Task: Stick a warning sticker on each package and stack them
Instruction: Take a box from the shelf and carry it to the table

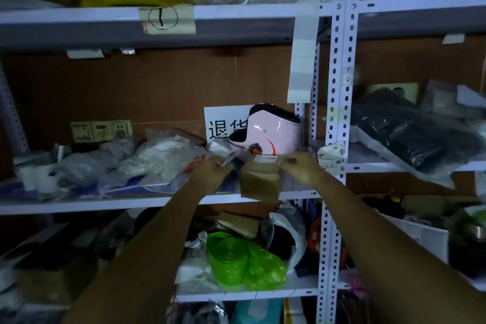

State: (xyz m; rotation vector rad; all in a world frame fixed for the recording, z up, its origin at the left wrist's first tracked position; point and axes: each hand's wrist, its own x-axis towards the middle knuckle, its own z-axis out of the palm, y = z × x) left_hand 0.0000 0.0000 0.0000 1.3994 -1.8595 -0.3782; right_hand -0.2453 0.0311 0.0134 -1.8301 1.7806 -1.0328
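Cardboard package (260, 183) sits on the shelf (131, 204); our right hand (299, 168) grasps its top at 2 o'clock, our left hand (210, 171) at 9 o'clock pinches a pale strip (228, 160).

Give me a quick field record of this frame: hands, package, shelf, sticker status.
package: cardboard box, upright at the front edge of the middle shelf, white label on top
left hand: at the box's left side, blurred pale strip at its fingers; grip unclear
right hand: grips the box's top right corner
behind box: pink helmet-like item, white sign
below: green bags
warning sticker: none discernible on box
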